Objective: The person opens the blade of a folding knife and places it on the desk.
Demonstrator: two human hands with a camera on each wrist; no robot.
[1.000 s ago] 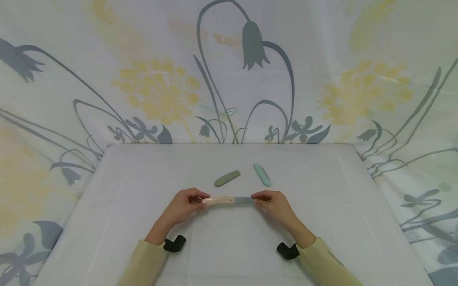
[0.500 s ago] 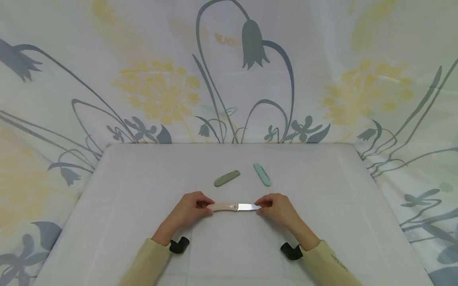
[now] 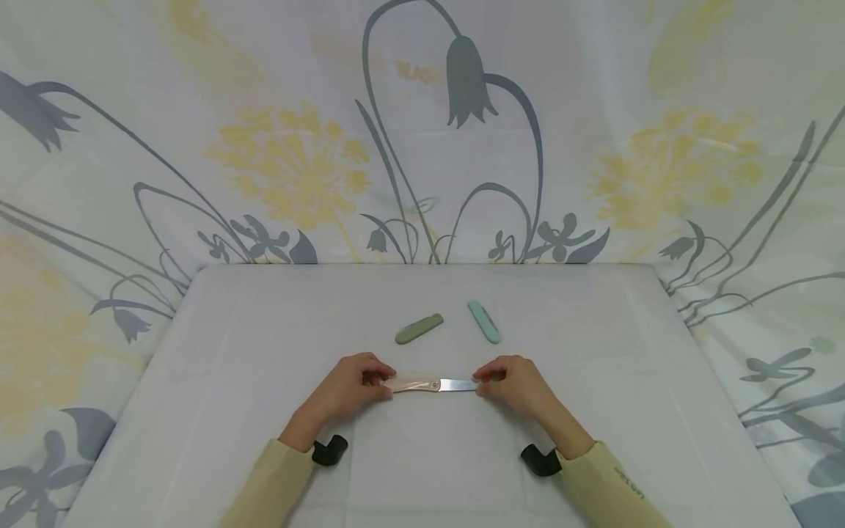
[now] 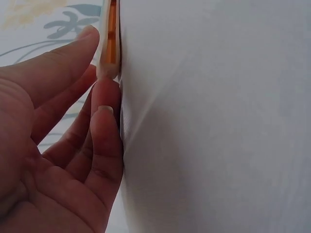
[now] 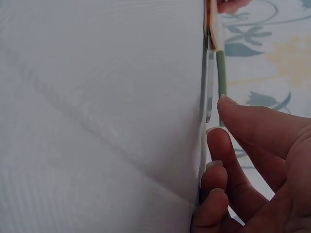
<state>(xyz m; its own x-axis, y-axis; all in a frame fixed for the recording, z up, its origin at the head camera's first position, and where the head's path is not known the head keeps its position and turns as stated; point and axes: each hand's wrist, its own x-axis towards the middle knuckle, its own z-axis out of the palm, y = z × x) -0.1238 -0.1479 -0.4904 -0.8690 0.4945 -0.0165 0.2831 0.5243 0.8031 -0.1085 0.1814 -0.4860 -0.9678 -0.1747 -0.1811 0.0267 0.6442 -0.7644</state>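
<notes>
A folding knife with a pale pink handle (image 3: 416, 384) lies along the white table, its silver blade (image 3: 458, 385) out and pointing right. My left hand (image 3: 353, 385) is at the handle's butt end, fingers relaxed; in the left wrist view the thumb (image 4: 82, 46) stands beside the handle (image 4: 111, 41) with fingertips just at its end. My right hand (image 3: 515, 383) is by the blade tip. The right wrist view has the blade (image 5: 210, 87) ending just short of the loosely bent fingers (image 5: 219, 145), the thumb (image 5: 243, 114) apart from it.
Beyond the hands lie a folded olive-green knife (image 3: 419, 329) and a folded mint knife (image 3: 485, 322). The white table (image 3: 264, 308) meets a flower-patterned curtain (image 3: 422, 147) at the back and sides. A black band piece (image 3: 330, 449) sits at each wrist.
The knife has come nearer and slightly right, and its blade now shows bright. Both hands moved with it; in the last half second the right hand has shifted slightly right along the tip.
</notes>
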